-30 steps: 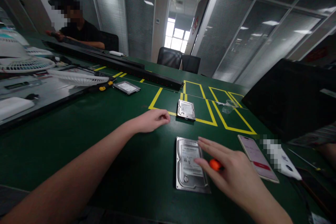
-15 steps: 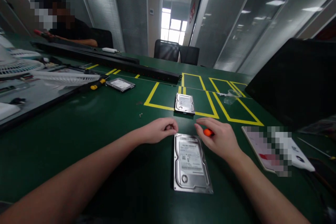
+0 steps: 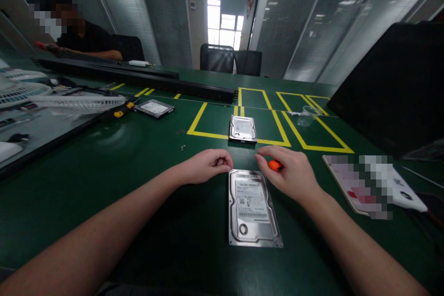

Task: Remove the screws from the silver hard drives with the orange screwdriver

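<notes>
A silver hard drive (image 3: pixel 251 208) lies label up on the green table in front of me. My left hand (image 3: pixel 213 165) is closed, fingers curled and thumb pressed to them by the drive's far left corner; what they hold, if anything, is hidden. Beside the far right corner, my right hand (image 3: pixel 289 171) is closed around an orange screwdriver handle (image 3: pixel 275 165). Only its rounded orange end with a dark part shows; the shaft is out of sight. Farther off, a second hard drive (image 3: pixel 242 128) rests across a yellow tape line.
Several tiny screws (image 3: pixel 183 147) lie left of my hands. A third drive (image 3: pixel 154 108), a yellow-and-black tool (image 3: pixel 124 110) and white fan parts (image 3: pixel 79 101) are at the left. Black bars (image 3: pixel 194 89) cross the back. At right are a phone-like slab (image 3: pixel 342 185) and a dark screen (image 3: pixel 391 92).
The view has tilted slightly, so the scene sits a little higher. Both hands keep nearly the same pose at the drive's far corners, and the drive has not moved on the table.
</notes>
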Demonstrator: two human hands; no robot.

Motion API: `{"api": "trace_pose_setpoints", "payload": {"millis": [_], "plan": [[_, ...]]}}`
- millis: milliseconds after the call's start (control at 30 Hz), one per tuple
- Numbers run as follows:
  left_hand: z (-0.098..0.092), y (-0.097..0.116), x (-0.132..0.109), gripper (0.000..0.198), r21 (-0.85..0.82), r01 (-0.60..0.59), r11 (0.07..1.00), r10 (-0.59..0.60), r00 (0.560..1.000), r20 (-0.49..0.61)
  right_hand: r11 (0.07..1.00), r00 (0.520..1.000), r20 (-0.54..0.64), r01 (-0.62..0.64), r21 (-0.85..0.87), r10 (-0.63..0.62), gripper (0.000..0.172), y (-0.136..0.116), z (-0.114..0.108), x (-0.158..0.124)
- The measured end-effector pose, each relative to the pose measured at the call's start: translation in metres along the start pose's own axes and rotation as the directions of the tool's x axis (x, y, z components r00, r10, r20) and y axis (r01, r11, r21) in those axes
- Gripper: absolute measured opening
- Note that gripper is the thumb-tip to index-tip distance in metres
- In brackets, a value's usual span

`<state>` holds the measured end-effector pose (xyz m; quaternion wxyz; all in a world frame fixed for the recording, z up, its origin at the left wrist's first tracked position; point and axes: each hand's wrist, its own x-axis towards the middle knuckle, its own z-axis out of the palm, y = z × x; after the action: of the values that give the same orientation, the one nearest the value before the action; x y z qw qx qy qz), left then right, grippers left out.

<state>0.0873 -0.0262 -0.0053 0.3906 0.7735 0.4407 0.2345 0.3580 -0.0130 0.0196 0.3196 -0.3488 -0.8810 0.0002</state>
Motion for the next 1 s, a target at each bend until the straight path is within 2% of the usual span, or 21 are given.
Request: {"api": "trace_pose_setpoints", "payload": {"millis": [267, 467, 567, 633, 700, 733, 767, 833, 1000], "plan": [[-0.001, 0.003, -0.001, 0.015, -0.001, 0.026, 1.000, -0.026, 1.000, 0.017, 1.000, 1.000, 0.001, 0.000, 0.018, 0.000, 0.021, -0.002, 0.001, 0.001], [-0.004, 0.004, -0.002, 0.017, -0.012, 0.026, 1.000, -0.026, 0.999, 0.027, 0.997, 0.992, -0.121, 0.039, 0.062, -0.031, 0.016, -0.006, -0.007, -0.001], [-0.005, 0.003, -0.002, 0.017, -0.029, 0.027, 0.999, -0.026, 1.000, 0.012, 0.972, 0.963, -0.242, -0.067, 0.227, 0.123, 0.029, -0.013, -0.020, 0.004], [-0.006, 0.002, -0.002, 0.018, -0.033, 0.035, 0.999, -0.035, 0.999, 0.009, 0.861, 0.917, -0.292, -0.097, 0.499, 0.272, 0.039, -0.022, -0.029, 0.014], [-0.006, 0.000, -0.002, 0.019, -0.028, 0.036, 0.999, -0.036, 0.999, 0.011, 0.650, 0.893, -0.270, -0.032, 0.759, 0.359, 0.043, -0.034, -0.036, 0.029], [-0.006, 0.000, -0.002, 0.020, -0.022, 0.033, 0.999, -0.033, 0.999, 0.015, 0.550, 0.897, -0.232, -0.014, 0.835, 0.376, 0.042, -0.041, -0.037, 0.037], [-0.006, -0.001, -0.002, 0.020, -0.017, 0.026, 1.000, -0.026, 1.000, 0.017, 0.476, 0.903, -0.193, -0.015, 0.879, 0.384, 0.041, -0.048, -0.037, 0.046], [-0.006, -0.003, -0.002, 0.020, -0.001, 0.008, 1.000, -0.008, 1.000, 0.024, 0.385, 0.912, -0.139, -0.022, 0.922, 0.386, 0.042, -0.061, -0.031, 0.061], [-0.004, -0.006, -0.001, 0.019, 0.026, -0.026, 0.999, 0.025, 0.999, 0.031, 0.191, 0.909, -0.040, -0.045, 0.980, 0.415, 0.049, -0.075, 0.006, 0.074]]}}
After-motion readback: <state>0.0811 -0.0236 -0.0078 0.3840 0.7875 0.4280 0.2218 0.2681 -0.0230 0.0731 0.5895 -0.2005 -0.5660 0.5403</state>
